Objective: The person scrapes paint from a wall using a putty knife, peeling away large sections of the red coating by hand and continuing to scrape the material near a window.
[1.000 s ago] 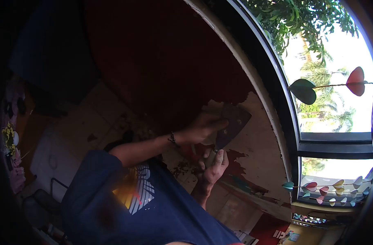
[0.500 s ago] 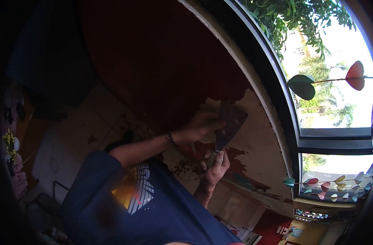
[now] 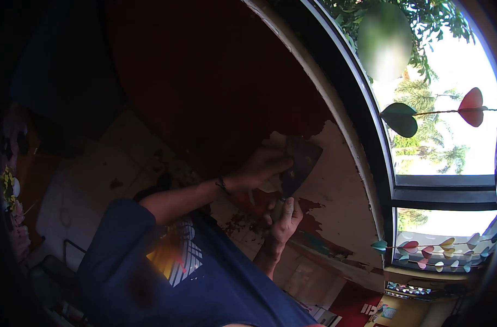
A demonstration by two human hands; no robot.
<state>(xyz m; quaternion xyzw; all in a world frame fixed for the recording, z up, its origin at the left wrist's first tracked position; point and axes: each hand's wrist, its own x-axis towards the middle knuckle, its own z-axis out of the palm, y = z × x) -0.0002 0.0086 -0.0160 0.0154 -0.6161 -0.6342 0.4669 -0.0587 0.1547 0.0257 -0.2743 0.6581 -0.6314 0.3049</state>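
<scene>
My right hand is wrapped around the handle of a wide-bladed scraper. The blade is dark, with a few pale specks, and points away from me. My left hand, with a dark bracelet at its wrist, has its fingers closed against the near side of the blade; dim light hides just how they grip. Behind the scraper is a wall where dark red paint ends in a ragged edge over a pale surface. Red and teal paint patches remain lower on it.
A dark-framed window fills the right side, with strings of paper hearts in front. Dark flakes lie scattered on the tiled floor. At the far left are yellow flowers and pink cloth. A dark chair stands lower left.
Both hands and the scraper sit slightly further left, and the view has shifted a little. My left hand, blurred before, is clearer now and still at the blade. The indoor scene looks darker.
</scene>
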